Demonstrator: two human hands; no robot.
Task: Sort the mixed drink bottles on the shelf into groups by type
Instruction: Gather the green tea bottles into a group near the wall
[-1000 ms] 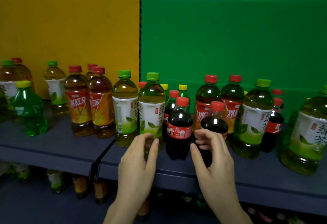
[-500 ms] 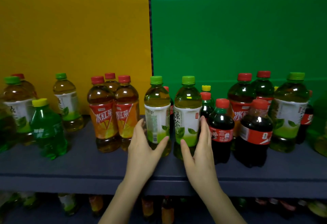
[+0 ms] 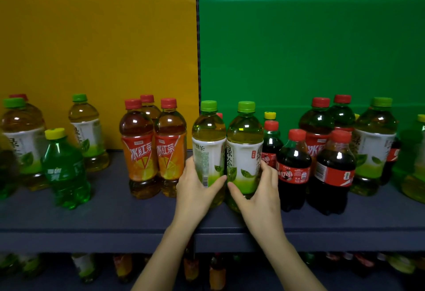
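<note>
Two green teas (image 3: 208, 153) held, iced teas (image 3: 170, 150) left, colas (image 3: 293, 171) right

lower-shelf bottles (image 3: 85, 265) blurred, right-edge bottle (image 3: 414, 175) cropped

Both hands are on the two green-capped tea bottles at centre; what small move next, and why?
Probably lift the pair straight up: the left hand grips the left green-capped white-labelled tea bottle, the right hand grips the right green-capped tea bottle, and red-capped orange-labelled tea bottles and dark cola bottles crowd either side, so sliding could knock them.
</note>
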